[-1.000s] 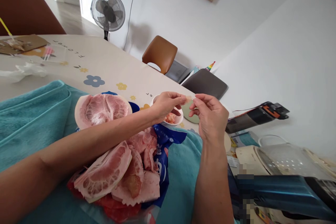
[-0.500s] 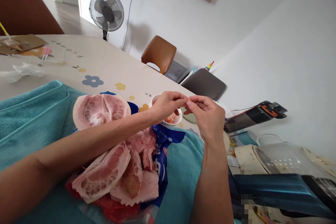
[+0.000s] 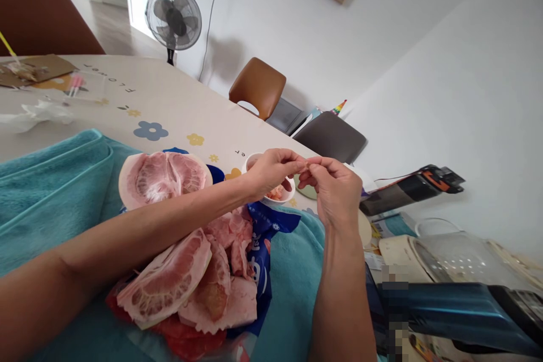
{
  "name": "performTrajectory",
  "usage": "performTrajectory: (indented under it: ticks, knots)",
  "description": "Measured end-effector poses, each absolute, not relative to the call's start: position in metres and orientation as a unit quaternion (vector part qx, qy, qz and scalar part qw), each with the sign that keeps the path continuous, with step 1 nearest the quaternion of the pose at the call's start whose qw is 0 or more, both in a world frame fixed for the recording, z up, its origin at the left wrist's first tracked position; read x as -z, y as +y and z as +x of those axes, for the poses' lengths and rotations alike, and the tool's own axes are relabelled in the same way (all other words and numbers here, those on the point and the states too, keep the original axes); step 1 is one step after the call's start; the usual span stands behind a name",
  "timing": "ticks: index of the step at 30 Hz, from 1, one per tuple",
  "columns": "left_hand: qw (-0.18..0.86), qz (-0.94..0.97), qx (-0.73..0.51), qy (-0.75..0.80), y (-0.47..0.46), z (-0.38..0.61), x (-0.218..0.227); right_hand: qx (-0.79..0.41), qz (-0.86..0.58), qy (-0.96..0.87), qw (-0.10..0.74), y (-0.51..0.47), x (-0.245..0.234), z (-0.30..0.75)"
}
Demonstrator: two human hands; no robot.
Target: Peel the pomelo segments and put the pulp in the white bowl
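My left hand [image 3: 274, 171] reaches across, its fingers pinched together over the white bowl [image 3: 289, 191]. Fingertip to fingertip with it, my right hand [image 3: 339, 188] is pinched as well. Whatever sits between the fingertips is too small to make out. Orange-pink pulp pieces [image 3: 275, 192] lie in the bowl, which my left hand partly hides. Behind my left forearm rests a cut pomelo half [image 3: 165, 178] with pink flesh. Nearer me, a pomelo wedge [image 3: 169, 283] and peeled rind pieces [image 3: 233, 305] lie on a blue and red plastic bag [image 3: 265, 271].
A teal towel [image 3: 292, 277] spreads under the bag over the flower-patterned table [image 3: 178, 107]. Crumpled white plastic [image 3: 38, 115] lies far left. A fan [image 3: 173, 18] and brown chair [image 3: 258, 87] stand beyond. At right are a blue cylindrical appliance [image 3: 449, 311] and a clear-lidded container [image 3: 453, 254].
Both hands stay almost in place with fingertips together. My right fingers have shifted slightly, and the view has moved a little.
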State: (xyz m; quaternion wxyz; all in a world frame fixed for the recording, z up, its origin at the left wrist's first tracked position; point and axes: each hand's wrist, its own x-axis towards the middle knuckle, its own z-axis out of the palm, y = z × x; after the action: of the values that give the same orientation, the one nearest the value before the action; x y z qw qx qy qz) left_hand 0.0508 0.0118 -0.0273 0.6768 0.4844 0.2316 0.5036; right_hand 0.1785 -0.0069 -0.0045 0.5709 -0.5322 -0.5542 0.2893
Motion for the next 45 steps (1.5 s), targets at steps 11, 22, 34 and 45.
performTrajectory:
  ticks: [11, 22, 34, 45]
  knots:
    - [0.681, 0.492, -0.498, 0.215, 0.010, 0.049, 0.026, -0.412, -0.497, -0.537, 0.543, -0.008, 0.002, 0.185]
    - [0.696, 0.423, -0.518, 0.262, 0.011, 0.052, 0.027, -0.365, -0.496, -0.493, 0.615, -0.005, 0.000, 0.184]
    - [0.653, 0.444, -0.537, 0.297, 0.014, 0.056, 0.029, -0.350, -0.518, -0.532, 0.571, -0.004, 0.010, 0.174]
    - [0.651, 0.489, -0.513, 0.272, 0.012, 0.051, 0.023, -0.402, -0.516, -0.518, 0.552, -0.004, 0.007, 0.175]
